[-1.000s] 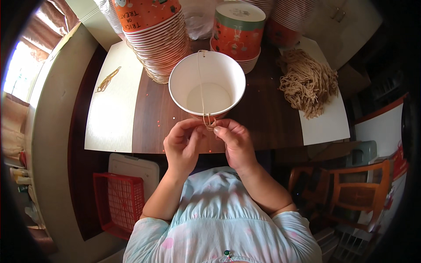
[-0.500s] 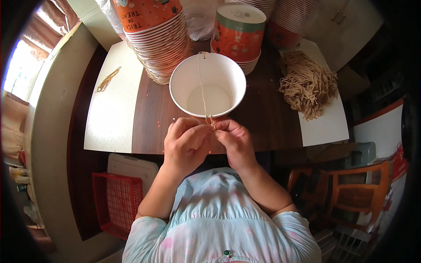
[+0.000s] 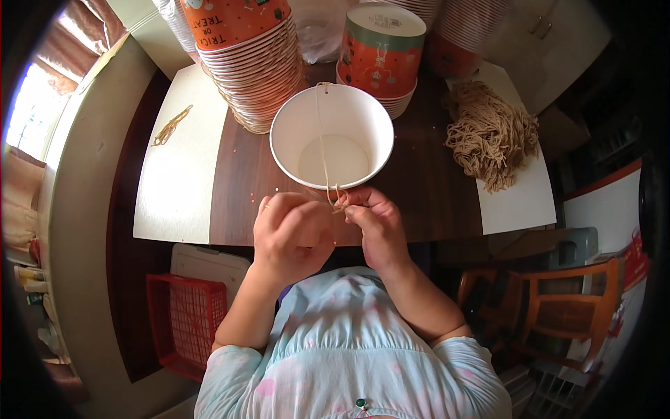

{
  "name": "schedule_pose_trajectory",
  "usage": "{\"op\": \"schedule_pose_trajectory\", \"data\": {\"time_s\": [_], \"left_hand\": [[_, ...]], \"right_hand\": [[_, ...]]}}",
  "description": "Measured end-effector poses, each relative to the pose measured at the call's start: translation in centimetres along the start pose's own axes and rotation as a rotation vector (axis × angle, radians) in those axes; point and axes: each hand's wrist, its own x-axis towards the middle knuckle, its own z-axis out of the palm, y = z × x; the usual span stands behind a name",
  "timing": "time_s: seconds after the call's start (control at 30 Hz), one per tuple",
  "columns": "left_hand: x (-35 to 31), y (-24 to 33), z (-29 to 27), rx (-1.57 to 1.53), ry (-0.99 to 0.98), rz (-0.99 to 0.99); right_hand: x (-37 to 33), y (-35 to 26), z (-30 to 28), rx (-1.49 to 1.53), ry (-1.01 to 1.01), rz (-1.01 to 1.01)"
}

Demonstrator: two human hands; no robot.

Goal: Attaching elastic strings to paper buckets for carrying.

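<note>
An open white paper bucket point(image 3: 331, 150) with an orange outside stands upright at the table's near middle. A thin beige string point(image 3: 321, 129) runs from a hole in its far rim across the mouth to the near rim. There it hangs in a small loop or knot just outside the rim. My right hand point(image 3: 377, 222) pinches the string at this knot between thumb and forefinger. My left hand point(image 3: 289, 227) is closed close beside it, fingers curled toward the string; its fingertips are partly hidden, and what they hold is not clear.
A tall stack of orange buckets point(image 3: 248, 77) rises behind on the left. An upturned bucket point(image 3: 380, 59) sits on another stack behind on the right. A heap of beige strings point(image 3: 492, 136) lies at the right, a few strings point(image 3: 172, 126) at the left. Below is a red crate point(image 3: 187, 321).
My left hand has shifted slightly left, away from the knot, so more of the string shows between my hands. The right hand stays nearly in place, still pinching the string.
</note>
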Motion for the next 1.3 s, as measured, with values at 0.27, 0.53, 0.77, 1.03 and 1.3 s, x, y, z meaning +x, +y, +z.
{"op": "schedule_pose_trajectory", "data": {"time_s": [0.27, 0.53, 0.77, 1.03, 1.3], "left_hand": [[0.2, -0.8, 0.3, 0.129, -0.085, 0.107], [0.4, 0.0, -0.6, 0.083, -0.049, 0.066], [1.1, -0.4, -0.1, 0.125, -0.127, 0.069], [1.0, -0.9, -0.1, 0.045, -0.117, 0.053], [0.6, -0.4, -0.6, -0.020, -0.060, -0.031]], "right_hand": [[0.0, 0.1, 0.4, 0.047, 0.002, 0.003], [-0.1, 0.0, 0.6, -0.045, 0.016, -0.039], [-0.2, 0.1, 0.6, -0.053, -0.002, -0.030], [-0.3, 0.0, 0.7, -0.089, -0.003, -0.088], [0.0, 0.2, 0.4, -0.096, 0.022, -0.127]]}}
